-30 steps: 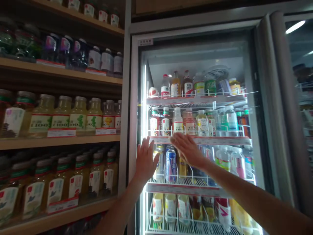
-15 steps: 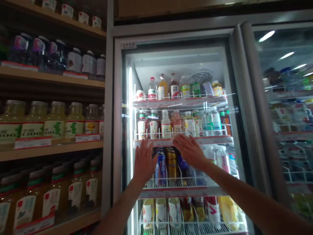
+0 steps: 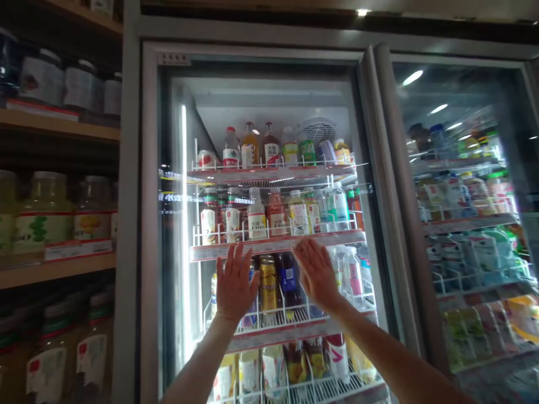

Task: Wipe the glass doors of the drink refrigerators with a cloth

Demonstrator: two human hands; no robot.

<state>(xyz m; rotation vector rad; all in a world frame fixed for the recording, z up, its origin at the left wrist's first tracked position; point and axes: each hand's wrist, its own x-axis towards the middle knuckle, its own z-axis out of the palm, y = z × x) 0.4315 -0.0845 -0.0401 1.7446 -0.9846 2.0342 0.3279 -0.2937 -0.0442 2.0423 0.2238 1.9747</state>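
Observation:
Both hands are raised in front of a lit glass-door drinks fridge (image 3: 256, 70). My left hand (image 3: 236, 283) has its fingers spread, with nothing in it, over the left of the third shelf. My right hand (image 3: 318, 278) is also open and empty, its fingers stretched up and slightly blurred. Whether either palm touches the glass I cannot tell. Between the hands show a gold can (image 3: 268, 286) and a dark blue bottle (image 3: 288, 280). On the shelf above stand a white-capped bottle (image 3: 256, 216) and a pink bottle (image 3: 276, 214).
At the left, wooden shelves (image 3: 54, 269) hold rows of bottles. A vertical metal door frame (image 3: 385, 185) divides this fridge from a second glass-door fridge (image 3: 463, 224) with more drinks. Wire racks (image 3: 269, 174) front the fridge shelves.
The view has turned to the right, so the fridge sits further left and more of the second fridge shows. My right hand now points more upward. Both hands stay open.

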